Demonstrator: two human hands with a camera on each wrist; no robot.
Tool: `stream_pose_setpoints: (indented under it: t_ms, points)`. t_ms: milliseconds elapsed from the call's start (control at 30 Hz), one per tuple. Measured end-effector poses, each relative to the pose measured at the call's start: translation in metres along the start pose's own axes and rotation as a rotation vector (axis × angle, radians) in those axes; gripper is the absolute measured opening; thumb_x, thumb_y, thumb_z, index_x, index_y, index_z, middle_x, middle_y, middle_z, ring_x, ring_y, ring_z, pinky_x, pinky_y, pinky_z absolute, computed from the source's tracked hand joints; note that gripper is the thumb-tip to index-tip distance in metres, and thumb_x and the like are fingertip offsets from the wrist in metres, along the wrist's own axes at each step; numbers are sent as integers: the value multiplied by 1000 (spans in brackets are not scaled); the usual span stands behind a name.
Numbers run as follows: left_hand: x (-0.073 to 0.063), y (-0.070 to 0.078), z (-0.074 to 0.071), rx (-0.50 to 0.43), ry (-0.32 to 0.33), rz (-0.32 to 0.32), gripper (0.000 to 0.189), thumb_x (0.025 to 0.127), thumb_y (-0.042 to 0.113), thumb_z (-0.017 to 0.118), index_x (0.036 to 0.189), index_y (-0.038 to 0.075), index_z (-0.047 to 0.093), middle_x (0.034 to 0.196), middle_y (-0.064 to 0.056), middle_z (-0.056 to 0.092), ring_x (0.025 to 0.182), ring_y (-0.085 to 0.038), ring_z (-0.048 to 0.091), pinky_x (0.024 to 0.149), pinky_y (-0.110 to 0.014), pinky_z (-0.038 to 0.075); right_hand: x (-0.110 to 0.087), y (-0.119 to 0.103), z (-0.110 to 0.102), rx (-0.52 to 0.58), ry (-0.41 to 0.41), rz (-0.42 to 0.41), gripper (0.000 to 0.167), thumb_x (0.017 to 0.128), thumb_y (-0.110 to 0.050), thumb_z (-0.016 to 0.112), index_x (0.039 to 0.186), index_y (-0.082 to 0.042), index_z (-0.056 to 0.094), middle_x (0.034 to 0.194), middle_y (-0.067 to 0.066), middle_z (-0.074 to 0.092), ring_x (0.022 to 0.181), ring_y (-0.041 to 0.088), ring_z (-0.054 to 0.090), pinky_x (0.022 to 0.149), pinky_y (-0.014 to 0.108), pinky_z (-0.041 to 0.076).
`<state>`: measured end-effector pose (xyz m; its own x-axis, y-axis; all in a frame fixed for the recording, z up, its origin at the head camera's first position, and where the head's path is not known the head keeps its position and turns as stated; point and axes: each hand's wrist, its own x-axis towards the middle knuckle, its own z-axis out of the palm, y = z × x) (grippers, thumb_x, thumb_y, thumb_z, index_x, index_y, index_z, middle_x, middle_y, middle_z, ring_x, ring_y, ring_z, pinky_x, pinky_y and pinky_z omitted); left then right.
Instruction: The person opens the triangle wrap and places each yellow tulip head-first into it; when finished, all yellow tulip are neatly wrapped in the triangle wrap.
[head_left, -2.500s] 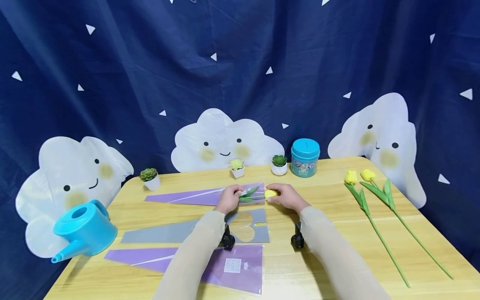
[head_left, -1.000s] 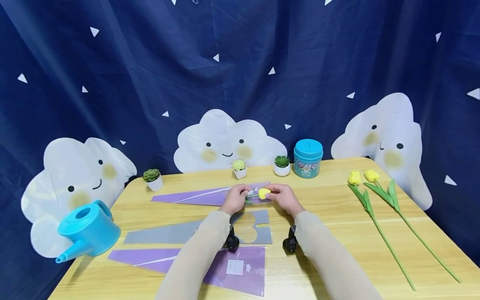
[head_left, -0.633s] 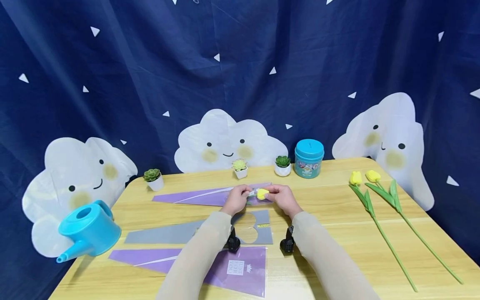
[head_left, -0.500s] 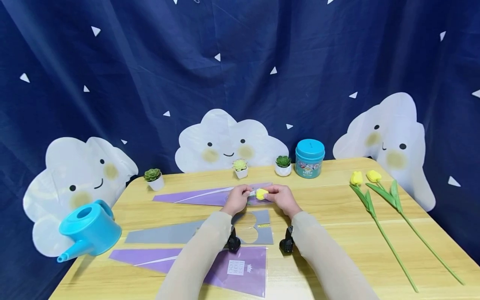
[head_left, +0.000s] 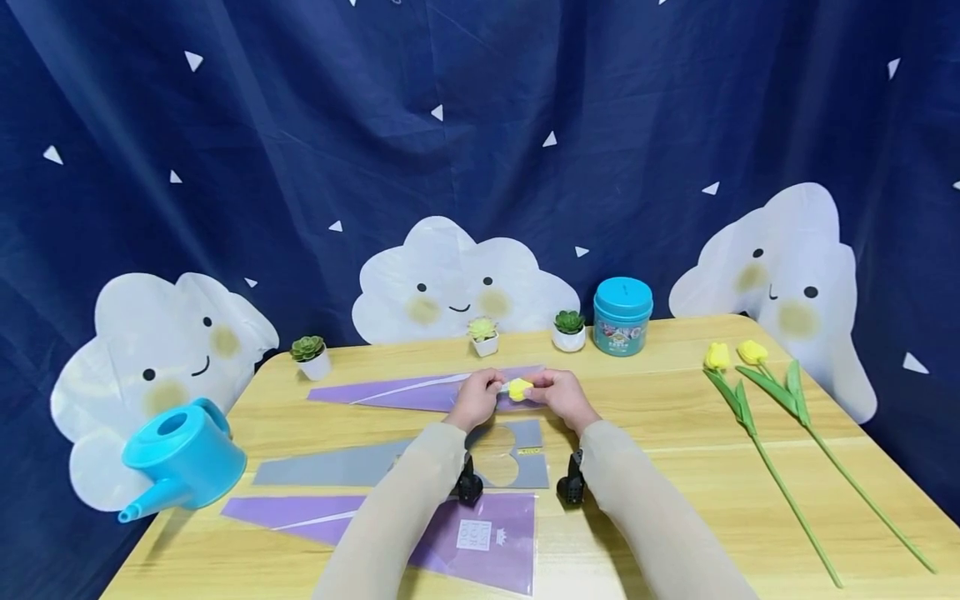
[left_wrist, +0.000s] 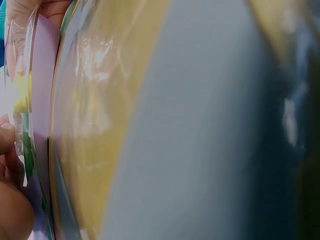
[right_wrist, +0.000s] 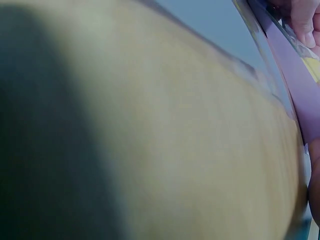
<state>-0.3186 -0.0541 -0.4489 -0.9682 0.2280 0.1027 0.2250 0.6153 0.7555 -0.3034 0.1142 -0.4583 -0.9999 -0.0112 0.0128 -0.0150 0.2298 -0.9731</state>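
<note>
At the farthest of the flat flower sleeves, a purple one with a clear front (head_left: pixel 390 393), both hands work close together. My left hand (head_left: pixel 475 400) pinches the clear film; its thumb and finger (left_wrist: pixel 7 137) show at the film in the left wrist view. A yellow tulip (head_left: pixel 519 389) lies with its bloom between the hands, over the sleeve's wide end. Its stem and leaves are mostly hidden by the left hand and sleeve. My right hand (head_left: pixel 566 396) holds the bloom with thumb and fingers. In the left wrist view clear film overlaps the bloom (left_wrist: pixel 21 92).
Nearer lie a grey sleeve (head_left: pixel 322 464) and another purple sleeve (head_left: pixel 472 562). Two yellow tulips (head_left: pixel 780 492) lie at the right. A blue watering can (head_left: pixel 187 458) stands left. Small potted succulents (head_left: pixel 568 332) and a teal tub (head_left: pixel 622 317) line the back edge.
The tulip bloom has moved left, from beyond the sleeve's wide end to over it, with my right hand following. Its green leaves, visible earlier, are now hidden. The head view has turned slightly.
</note>
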Motion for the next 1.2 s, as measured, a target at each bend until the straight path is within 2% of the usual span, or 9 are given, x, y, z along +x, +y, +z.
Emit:
stream_pose_setpoints:
  t_ms: [167, 400, 467, 633, 700, 767, 933, 1067, 1200]
  points:
    - [4, 4, -2, 29, -18, 20, 18, 95, 6, 48, 90, 10, 65, 92, -4, 63, 88, -20, 55, 80, -37, 43, 2, -4, -4, -37, -4, 19, 21, 81, -1, 67, 102, 2, 68, 101, 14, 67, 89, 19, 59, 79, 30, 49]
    - [9, 3, -6, 30, -19, 34, 18, 95, 7, 48, 94, 11, 66, 94, -5, 64, 90, -22, 57, 87, -42, 41, 4, -12, -16, -123, -31, 17, 23, 84, -3, 65, 106, 1, 66, 104, 14, 65, 94, 22, 59, 83, 32, 48]
    - [8, 2, -6, 27, -15, 41, 18, 95, 6, 48, 94, 10, 66, 93, -5, 64, 89, -22, 57, 86, -41, 42, 2, -13, -21, -83, -33, 34, 26, 84, -2, 64, 109, 2, 64, 108, 16, 64, 96, 23, 58, 86, 34, 47]
    - [7, 1, -5, 28, -14, 58, 18, 95, 5, 49, 94, 8, 66, 94, -7, 64, 89, -21, 58, 79, -36, 46, -8, -15, -38, 227, -28, 97, 38, 87, 3, 57, 123, 11, 50, 123, 28, 53, 94, 17, 62, 93, 36, 46]
    - [6, -1, -5, 29, -16, 58, 18, 95, 5, 48, 95, 8, 66, 97, -8, 64, 92, -23, 58, 80, -37, 46, -12, -15, -46, 301, -30, 98, 40, 89, 4, 54, 127, 13, 45, 126, 31, 49, 91, 13, 62, 93, 36, 45]
    - [4, -2, -6, 23, -13, 41, 18, 95, 6, 48, 96, 9, 65, 99, -8, 64, 95, -24, 58, 84, -40, 44, -19, -16, -54, 262, -30, 77, 42, 90, 1, 54, 129, 13, 43, 128, 30, 48, 93, 11, 61, 94, 36, 45]
    - [1, -8, -5, 25, 19, 32, 18, 95, 7, 49, 94, 10, 66, 100, -6, 65, 98, -26, 59, 93, -45, 38, -43, -17, -76, 8, 4, 11, 41, 90, -10, 57, 126, 8, 49, 124, 24, 54, 101, 18, 59, 90, 34, 47]
    - [2, -6, -2, -27, 59, 45, 15, 93, 5, 51, 96, 6, 65, 89, -4, 61, 83, -20, 56, 78, -37, 44, -63, -14, -101, -129, 50, -25, 39, 90, -14, 59, 123, 7, 53, 120, 22, 57, 104, 24, 58, 87, 31, 47]
    - [6, 7, -1, -177, 176, 47, 19, 88, -1, 53, 104, 0, 62, 79, -1, 52, 72, -13, 48, 66, -26, 42, -81, -13, -128, -257, 98, -54, 38, 91, -16, 58, 121, 6, 54, 118, 22, 59, 106, 28, 56, 87, 31, 44]
